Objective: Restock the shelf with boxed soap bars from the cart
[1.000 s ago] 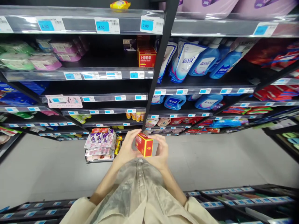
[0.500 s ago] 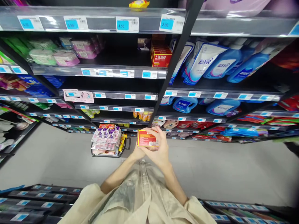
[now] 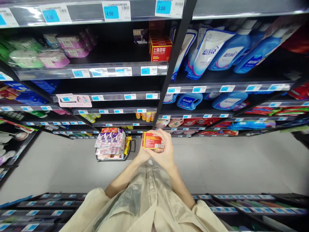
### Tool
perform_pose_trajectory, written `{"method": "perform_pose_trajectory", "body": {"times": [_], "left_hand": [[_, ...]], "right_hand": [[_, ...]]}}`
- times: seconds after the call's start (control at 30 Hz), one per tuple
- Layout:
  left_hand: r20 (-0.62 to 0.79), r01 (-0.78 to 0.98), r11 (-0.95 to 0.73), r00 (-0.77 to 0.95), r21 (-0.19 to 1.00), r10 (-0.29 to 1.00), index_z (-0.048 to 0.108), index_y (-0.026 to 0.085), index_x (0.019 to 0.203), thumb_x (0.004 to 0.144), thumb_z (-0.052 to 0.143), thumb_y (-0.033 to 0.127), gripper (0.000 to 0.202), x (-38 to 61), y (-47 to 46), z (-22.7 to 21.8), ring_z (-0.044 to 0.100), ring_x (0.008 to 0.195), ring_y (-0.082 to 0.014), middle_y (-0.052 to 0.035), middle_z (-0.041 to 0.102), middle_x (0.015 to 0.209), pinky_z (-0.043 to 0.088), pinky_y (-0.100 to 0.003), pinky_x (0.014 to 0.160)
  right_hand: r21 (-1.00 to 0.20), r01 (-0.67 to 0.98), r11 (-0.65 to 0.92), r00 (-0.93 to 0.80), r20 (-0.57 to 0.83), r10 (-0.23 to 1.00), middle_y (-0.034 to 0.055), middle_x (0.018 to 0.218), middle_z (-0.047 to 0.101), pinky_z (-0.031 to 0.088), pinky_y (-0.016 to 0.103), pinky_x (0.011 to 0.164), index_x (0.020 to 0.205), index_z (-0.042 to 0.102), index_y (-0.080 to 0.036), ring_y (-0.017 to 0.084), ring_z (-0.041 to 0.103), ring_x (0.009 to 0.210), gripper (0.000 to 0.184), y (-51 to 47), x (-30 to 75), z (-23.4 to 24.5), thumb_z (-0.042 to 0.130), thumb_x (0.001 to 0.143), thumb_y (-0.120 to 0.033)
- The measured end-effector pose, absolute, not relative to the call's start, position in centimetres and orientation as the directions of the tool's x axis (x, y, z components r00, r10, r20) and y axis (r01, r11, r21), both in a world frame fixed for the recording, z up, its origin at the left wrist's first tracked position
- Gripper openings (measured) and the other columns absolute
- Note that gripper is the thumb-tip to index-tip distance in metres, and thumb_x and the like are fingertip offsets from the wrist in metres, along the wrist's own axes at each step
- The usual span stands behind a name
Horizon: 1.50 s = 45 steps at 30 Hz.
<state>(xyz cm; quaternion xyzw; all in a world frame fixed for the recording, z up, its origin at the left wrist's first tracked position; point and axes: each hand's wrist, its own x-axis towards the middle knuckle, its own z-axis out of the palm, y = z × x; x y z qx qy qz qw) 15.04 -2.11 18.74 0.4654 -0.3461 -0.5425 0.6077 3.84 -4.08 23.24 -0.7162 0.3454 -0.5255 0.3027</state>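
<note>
A small red and yellow box (image 3: pixel 152 140) is held in front of my chest, its printed side with a barcode turned up towards me. My right hand (image 3: pixel 165 154) wraps round it from the right and below, fingers curled over its top edge. My left hand (image 3: pixel 142 154) grips it from underneath on the left and is mostly hidden behind the box. More boxes of the same kind (image 3: pixel 160 49) stand on the shelf straight ahead, above a blue price tag.
Dark metal shelves (image 3: pixel 96 71) run across in front with wipes packs (image 3: pixel 38 54) at left and blue detergent pouches and bottles (image 3: pixel 217 51) at right. A basket (image 3: pixel 111 146) full of packets sits on the grey floor. Low shelves lie behind me.
The box was turned from showing a corner to lying flat with its barcode side up. Both hands stayed on it; my view shifted slightly.
</note>
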Motion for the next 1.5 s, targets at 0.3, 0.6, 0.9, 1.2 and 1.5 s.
{"method": "perform_pose_trajectory", "body": {"times": [0.3,0.6,0.9,1.2,1.5], "left_hand": [[0.547,-0.647,0.303,0.213,0.700,-0.810,0.062,0.025,0.150,0.086,0.087,0.043,0.071,19.4,-3.1,22.1,0.063,0.115,-0.0279,-0.0116,0.068,0.123,0.055,-0.046,0.104],[0.579,-0.661,0.338,0.179,0.670,-0.796,0.050,0.027,0.156,0.089,0.087,0.039,0.077,21.7,-2.7,23.5,0.062,0.124,-0.0291,-0.0117,0.075,0.131,0.057,-0.046,0.105],[0.038,-0.034,0.030,0.281,0.999,-0.959,0.067,0.023,0.141,0.093,0.079,0.052,0.059,23.2,-1.7,22.5,0.066,0.130,-0.0300,-0.0159,0.063,0.150,0.064,-0.037,0.096],[-0.108,0.033,-0.103,0.215,0.994,-0.971,0.068,0.019,0.139,0.090,0.084,0.052,0.062,23.3,-1.3,21.9,0.074,0.116,-0.0272,-0.0136,0.078,0.124,0.063,-0.035,0.094],[0.022,-0.171,-0.024,0.264,0.985,-0.964,0.078,0.018,0.116,0.078,0.093,0.048,0.051,25.4,-4.0,26.4,0.074,0.115,-0.0314,-0.0139,0.079,0.122,0.062,-0.042,0.100]], "right_hand": [[-0.945,0.326,0.039,0.099,-0.007,-0.995,0.0068,0.116,0.082,0.063,0.040,0.093,0.118,0.077,-0.025,0.025,0.077,0.103,0.047,-5.2,4.1,20.6,0.092,0.076,-0.036],[-0.786,0.546,0.290,0.141,-0.255,-0.957,0.0038,0.093,0.084,0.064,0.031,0.064,0.094,0.078,-0.023,0.020,0.075,0.074,0.035,-6.3,6.7,21.0,0.092,0.069,-0.044],[-0.851,0.453,0.265,0.142,-0.225,-0.964,0.0047,0.093,0.083,0.063,0.032,0.058,0.102,0.075,-0.020,0.019,0.074,0.065,0.041,-6.8,6.4,20.6,0.091,0.075,-0.046],[-0.919,0.291,0.266,0.288,-0.181,-0.940,0.0022,0.079,0.081,0.062,0.035,0.059,0.120,0.070,-0.020,0.021,0.073,0.052,0.060,-6.6,3.8,20.9,0.092,0.076,-0.055],[-0.922,0.260,0.287,0.425,-0.158,-0.891,0.0141,0.120,0.085,0.064,0.035,0.062,0.118,0.074,-0.023,0.022,0.079,0.064,0.053,-7.0,1.1,19.2,0.089,0.079,-0.055]]}}
